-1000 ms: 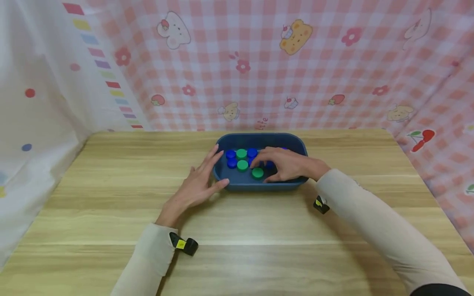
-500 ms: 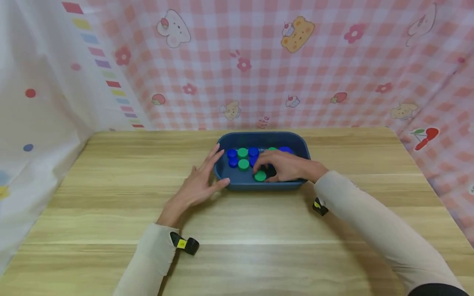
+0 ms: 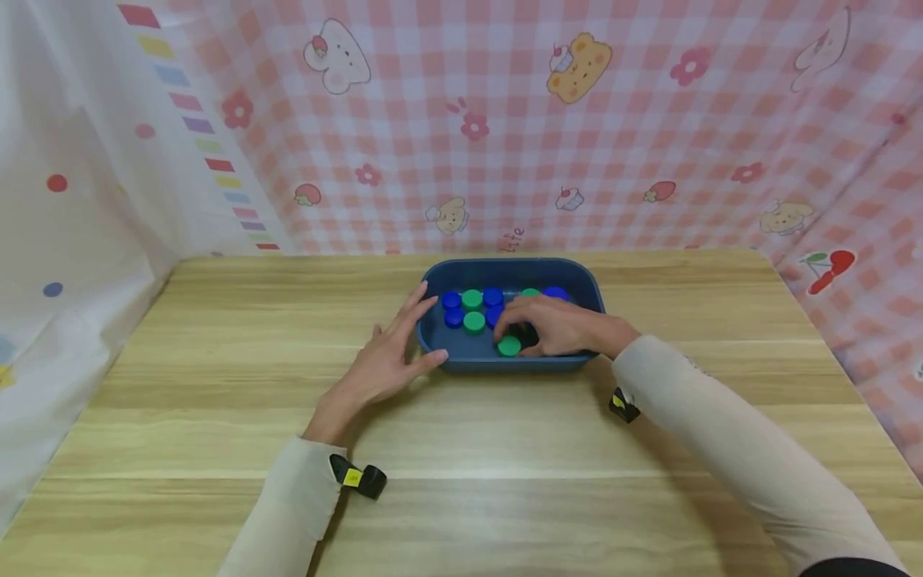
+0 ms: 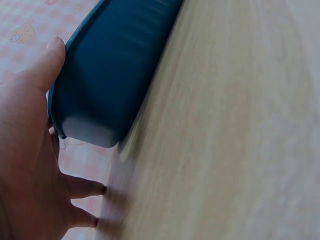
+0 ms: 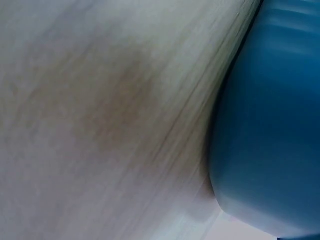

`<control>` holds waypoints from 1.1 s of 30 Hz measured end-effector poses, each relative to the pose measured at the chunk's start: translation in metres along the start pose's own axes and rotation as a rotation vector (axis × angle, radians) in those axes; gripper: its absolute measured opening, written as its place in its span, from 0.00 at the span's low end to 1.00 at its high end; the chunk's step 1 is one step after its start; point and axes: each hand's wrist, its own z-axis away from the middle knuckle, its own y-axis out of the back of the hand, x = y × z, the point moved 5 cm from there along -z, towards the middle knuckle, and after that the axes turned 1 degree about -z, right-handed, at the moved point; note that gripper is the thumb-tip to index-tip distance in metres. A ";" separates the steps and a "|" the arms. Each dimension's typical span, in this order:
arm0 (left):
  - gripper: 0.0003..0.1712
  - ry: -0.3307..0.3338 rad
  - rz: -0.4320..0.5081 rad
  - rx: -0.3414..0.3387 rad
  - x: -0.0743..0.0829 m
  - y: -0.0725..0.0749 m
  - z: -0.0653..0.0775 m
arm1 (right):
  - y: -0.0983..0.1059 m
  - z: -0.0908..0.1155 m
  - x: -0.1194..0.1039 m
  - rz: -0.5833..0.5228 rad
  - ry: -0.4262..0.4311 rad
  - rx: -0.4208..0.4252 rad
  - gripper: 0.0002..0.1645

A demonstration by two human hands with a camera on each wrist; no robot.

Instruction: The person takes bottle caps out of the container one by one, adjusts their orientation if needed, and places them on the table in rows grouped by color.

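A dark blue oblong tub (image 3: 469, 365) stands on the table, with several round green and blue bottle-cap-like discs inside. My left hand (image 3: 385, 353) spans its left end, fingers spread and fairly straight. In the left wrist view that hand's thumb (image 4: 47, 67) lies against the tub's rim, with two fingers reaching down near the tabletop. My right hand (image 3: 555, 324) is inside the tub, pinching a green disc (image 3: 509, 346) between thumb and forefinger near the front wall. Left of it sit another green disc (image 3: 473, 323) and a blue disc (image 3: 453, 318). The right hand hides part of the group.
The wooden table (image 3: 461, 481) extends around the tub, and a pink checked cloth (image 3: 404, 128) hangs behind its far edge. A white cloth (image 3: 72, 240) hangs at the left. The right wrist view shows only the tabletop and the tub's outer wall (image 5: 270, 130).
My right hand has drawn the green disc slightly toward the tub's front and right. Another green disc and a blue one behind the hand show more now. The left hand keeps its place.
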 end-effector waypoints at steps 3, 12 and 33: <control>0.45 -0.004 -0.005 0.004 0.000 0.000 0.000 | 0.000 0.000 0.000 0.009 0.000 0.007 0.19; 0.45 0.003 0.010 0.004 0.001 0.000 -0.001 | 0.001 0.000 -0.003 0.027 0.026 0.029 0.19; 0.45 -0.007 0.011 0.017 0.000 0.000 0.000 | 0.029 0.005 -0.026 0.020 0.106 0.140 0.19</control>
